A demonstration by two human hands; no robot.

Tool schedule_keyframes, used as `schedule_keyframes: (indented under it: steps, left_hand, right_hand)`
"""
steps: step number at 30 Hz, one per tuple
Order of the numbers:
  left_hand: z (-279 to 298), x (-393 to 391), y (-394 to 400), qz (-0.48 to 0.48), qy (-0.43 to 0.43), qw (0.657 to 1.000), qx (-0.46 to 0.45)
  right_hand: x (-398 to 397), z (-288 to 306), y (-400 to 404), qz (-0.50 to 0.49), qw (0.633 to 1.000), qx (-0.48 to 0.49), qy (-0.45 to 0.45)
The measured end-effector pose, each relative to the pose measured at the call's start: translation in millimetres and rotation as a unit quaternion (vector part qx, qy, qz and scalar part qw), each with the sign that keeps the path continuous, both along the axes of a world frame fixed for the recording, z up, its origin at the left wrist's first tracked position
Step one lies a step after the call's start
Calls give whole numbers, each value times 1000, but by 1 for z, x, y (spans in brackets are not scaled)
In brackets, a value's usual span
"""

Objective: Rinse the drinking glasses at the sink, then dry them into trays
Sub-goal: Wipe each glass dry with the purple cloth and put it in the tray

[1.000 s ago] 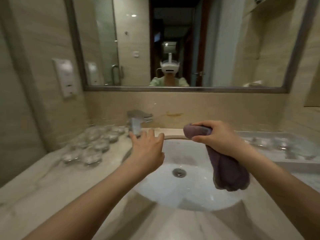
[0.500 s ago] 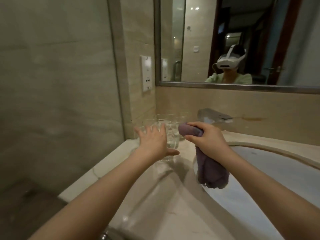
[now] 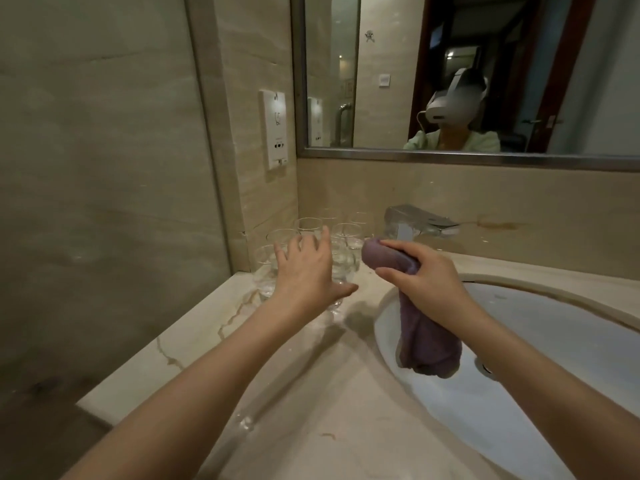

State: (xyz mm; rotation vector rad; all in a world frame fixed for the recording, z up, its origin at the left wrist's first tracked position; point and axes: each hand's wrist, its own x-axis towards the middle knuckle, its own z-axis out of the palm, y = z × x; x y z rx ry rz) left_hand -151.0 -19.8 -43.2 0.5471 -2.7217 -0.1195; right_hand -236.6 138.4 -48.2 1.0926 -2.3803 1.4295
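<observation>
Head view: the left hand [image 3: 304,271] reaches with spread, relaxed fingers over the drinking glasses [image 3: 341,247], which cluster on the tabletop [image 3: 194,341] left of the sink [image 3: 554,358]. The right hand [image 3: 429,277] grasps a purple cloth [image 3: 427,341]. She should probably close on one glass only (neighbours stand touching). No writing is readable.

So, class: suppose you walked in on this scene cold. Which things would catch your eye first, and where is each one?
Most striking is the purple cloth, gripped in the right hand and hanging over the white sink. Next, the open left hand reaches into a cluster of clear drinking glasses in the counter's far left corner, beside the chrome tap.
</observation>
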Motion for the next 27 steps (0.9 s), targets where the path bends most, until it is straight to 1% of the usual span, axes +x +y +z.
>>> schedule_keyframes:
  steps: [2, 3, 5, 7, 9, 11, 13, 15, 16, 17, 18, 20, 21, 24, 27]
  left_hand:
    - [11, 1, 14, -46, 76, 990, 111]
    - [16, 1, 23, -74, 117, 974, 180]
    - [24, -1, 41, -127, 173, 929, 303]
    - [25, -7, 62, -168, 185, 877, 409]
    - [18, -16, 85, -201, 203, 814, 506]
    - [5, -27, 111, -215, 232, 742, 590]
    - [-8, -41, 140, -197, 264, 664, 671]
    - [-16, -55, 168, -182, 277, 581, 744]
    - [-20, -62, 179, -177, 275, 550, 768]
    - [-25, -68, 190, -176, 270, 533, 782]
    - [-32, -73, 198, -172, 261, 533, 786]
    - [-48, -79, 211, -155, 234, 552, 785]
    - [-57, -83, 214, -144, 214, 563, 785]
    - [-72, -94, 212, -125, 187, 577, 785]
    - [-74, -100, 203, -140, 215, 594, 762]
  right_hand:
    - [1, 2, 16, -3, 999, -40, 23]
    - [3, 3, 25, -9, 997, -68, 38]
    - [6, 6, 43, -28, 989, -124, 70]
    - [9, 9, 61, -50, 982, -154, 102]
    - [12, 8, 79, -61, 977, -163, 126]
    - [13, 4, 98, -62, 974, -172, 134]
    - [12, -2, 116, -62, 975, -184, 110]
    - [9, -11, 133, -77, 971, -207, 88]
    - [8, -17, 140, -96, 967, -216, 96]
    - [7, -24, 146, -118, 963, -216, 113]
    - [5, -33, 151, -138, 959, -211, 129]
    - [0, -49, 158, -164, 959, -181, 141]
    - [-3, -56, 160, -170, 963, -155, 142]
    - [-9, -70, 159, -173, 970, -84, 151]
    - [-10, -76, 142, -187, 964, -107, 154]
